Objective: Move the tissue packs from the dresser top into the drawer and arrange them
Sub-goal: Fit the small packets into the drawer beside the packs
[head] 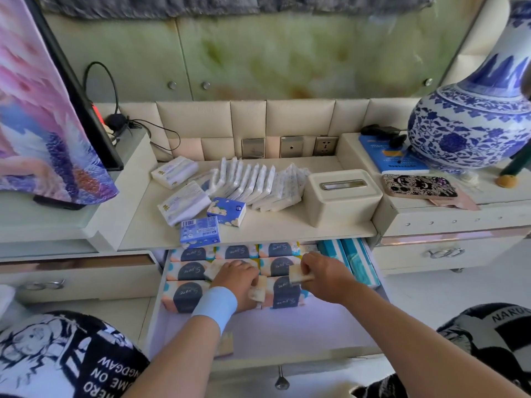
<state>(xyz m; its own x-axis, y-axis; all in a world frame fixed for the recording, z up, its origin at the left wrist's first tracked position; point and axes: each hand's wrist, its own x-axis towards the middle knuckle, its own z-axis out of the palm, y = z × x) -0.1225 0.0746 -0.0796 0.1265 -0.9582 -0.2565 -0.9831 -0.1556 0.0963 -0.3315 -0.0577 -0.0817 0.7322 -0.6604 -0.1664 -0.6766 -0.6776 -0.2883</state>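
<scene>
The open drawer (287, 334) below the dresser top (275, 225) holds rows of pastel tissue packs (186, 271) with dark labels, plus teal packs (359, 259) at its right side. My left hand (237, 280), with a blue wristband, presses on small cream tissue packs (258, 291) lying over the middle row. My right hand (321, 278) is shut on another small cream tissue pack (297, 275) just above the drawer's packs. On the dresser top lie two blue packs (201, 232), white packs (175, 170) and a leaning row of thin white packs (253, 182).
A cream tissue box (342, 196) stands on the dresser top at the right. A large blue-and-white vase (471, 122), a blue book (385, 156) and a patterned phone case (419, 186) occupy the right ledge. A covered screen (43, 110) stands at the left. My knees flank the drawer.
</scene>
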